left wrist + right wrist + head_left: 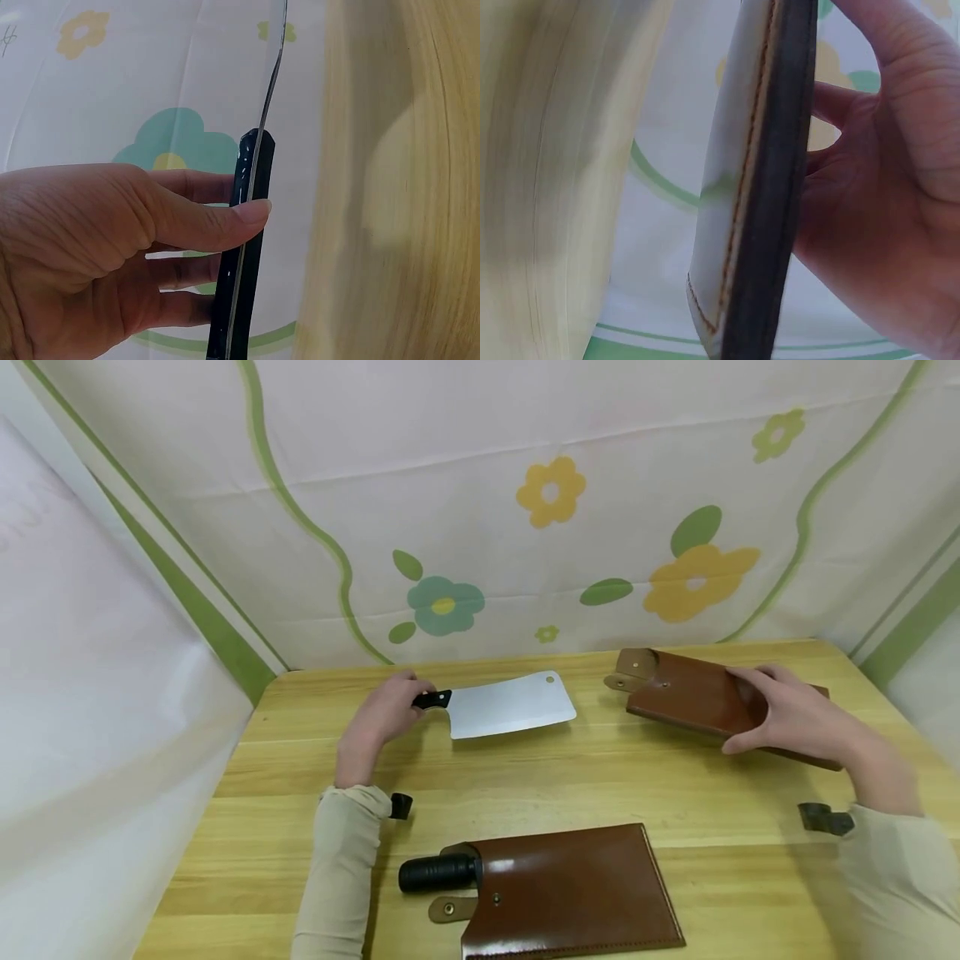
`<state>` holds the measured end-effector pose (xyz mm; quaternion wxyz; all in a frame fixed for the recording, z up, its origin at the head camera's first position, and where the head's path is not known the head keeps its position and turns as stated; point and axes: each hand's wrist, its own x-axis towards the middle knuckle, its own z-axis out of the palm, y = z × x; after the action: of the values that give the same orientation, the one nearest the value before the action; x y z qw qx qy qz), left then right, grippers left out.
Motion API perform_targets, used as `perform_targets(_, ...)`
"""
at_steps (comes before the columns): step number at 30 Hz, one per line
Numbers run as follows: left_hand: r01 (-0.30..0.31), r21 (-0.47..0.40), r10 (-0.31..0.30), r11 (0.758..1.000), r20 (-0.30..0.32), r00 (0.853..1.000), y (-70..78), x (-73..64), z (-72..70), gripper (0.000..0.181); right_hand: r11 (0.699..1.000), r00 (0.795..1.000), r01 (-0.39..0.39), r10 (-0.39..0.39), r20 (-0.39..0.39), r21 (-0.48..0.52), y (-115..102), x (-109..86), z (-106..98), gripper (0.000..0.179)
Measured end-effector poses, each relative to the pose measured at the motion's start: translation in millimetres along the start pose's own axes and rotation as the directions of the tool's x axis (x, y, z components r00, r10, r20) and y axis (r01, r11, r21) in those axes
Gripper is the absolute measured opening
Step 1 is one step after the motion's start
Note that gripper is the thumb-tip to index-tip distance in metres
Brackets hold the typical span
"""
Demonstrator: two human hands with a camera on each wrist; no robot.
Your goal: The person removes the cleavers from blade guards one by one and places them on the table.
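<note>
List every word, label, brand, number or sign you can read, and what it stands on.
No text can be read.
White curtain at left: faint lettering, too blurred to read.
Flowered backdrop, left wrist view's upper left: small marks, unclear.
Cleaver, upper sheath, lower sheath: no lettering visible.

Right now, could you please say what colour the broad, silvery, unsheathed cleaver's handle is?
The handle is black, which the left wrist view shows best.

Bright — glare on nearer sheath
</note>
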<state>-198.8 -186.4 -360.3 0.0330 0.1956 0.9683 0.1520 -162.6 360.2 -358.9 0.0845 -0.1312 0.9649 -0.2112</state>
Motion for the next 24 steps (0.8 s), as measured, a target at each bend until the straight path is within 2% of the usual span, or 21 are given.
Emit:
perform_targets(3,-0.010,0.004,0.010,1.000,0.007,1.000,1.8,-0.2,0.4,0.033,1.000,1.000,-0.018,0.018,0.002,0.000,5,-3.7,-2,0.125)
perform_targets(7,0.007,-0.009,-0.007,1.000,0.011,1.000,3.9,-0.4,0.7,0.033,0.999,0.999,-0.033,0.033,-0.003,-0.006,10,-6.3,-5,0.125)
perform_targets(13,0.028,-0.016,-0.028,0.999,0.020,0.999,4.7,0.8,0.4,0.033,0.999,1.000,-0.026,0.026,-0.010,-0.026,16,-7.6,-6,0.124)
perform_targets(24,0.023,0.002,-0.023,1.000,0.054,0.998,5.4,2.0,1.7,0.034,0.999,0.999,-0.030,0.030,0.012,-0.031,27,-10.5,-3,0.121)
